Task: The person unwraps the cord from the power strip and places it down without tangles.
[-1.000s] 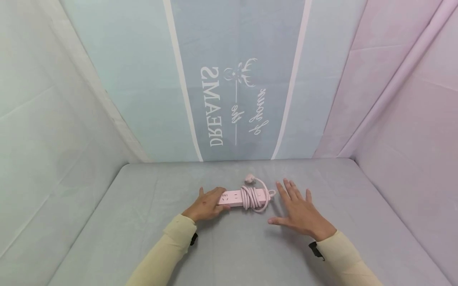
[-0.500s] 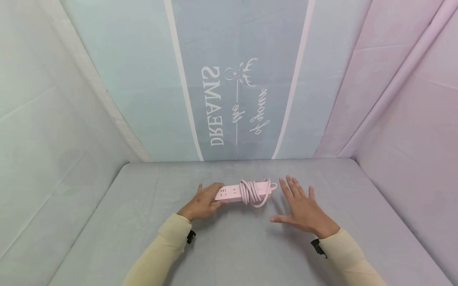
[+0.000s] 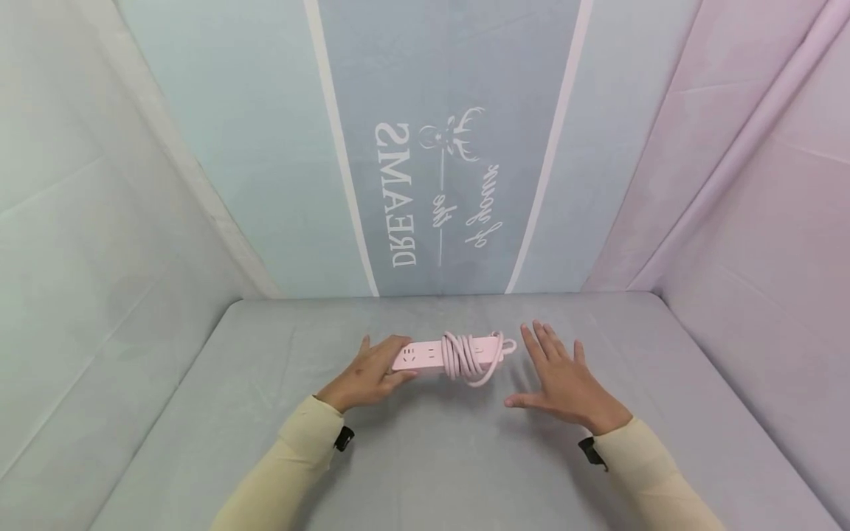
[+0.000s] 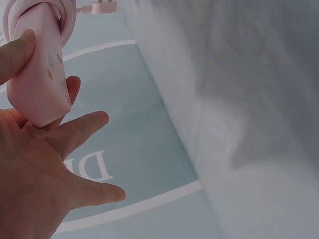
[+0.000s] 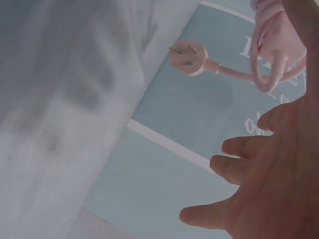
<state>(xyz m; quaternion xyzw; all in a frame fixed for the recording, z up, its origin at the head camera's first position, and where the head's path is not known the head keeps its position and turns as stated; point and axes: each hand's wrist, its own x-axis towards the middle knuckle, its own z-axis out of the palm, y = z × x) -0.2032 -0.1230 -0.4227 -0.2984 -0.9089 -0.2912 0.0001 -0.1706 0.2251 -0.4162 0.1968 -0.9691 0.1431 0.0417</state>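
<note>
1. The left hand (image 3: 365,375) pinches one end of a pale-pink, bar-shaped power strip (image 3: 423,355) above the grey cloth-covered worktop (image 3: 425,457); some fingertips are hidden behind it.
2. A thick pink cord (image 3: 460,356) wraps the strip, covering part of its face.
3. The right hand (image 3: 564,383) spreads wide near the other end, not touching.
4. The pink three-pronged plug (image 5: 188,57), clear from the right wrist, is hard to make out from the head.

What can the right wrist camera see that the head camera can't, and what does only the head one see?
Only the right wrist view clearly shows the pronged plug. Only the head view shows the left hand, holding the pink power strip, and both sleeves. Both show the power strip, its wrapped cord, the spread right hand and the printed cloth.
</note>
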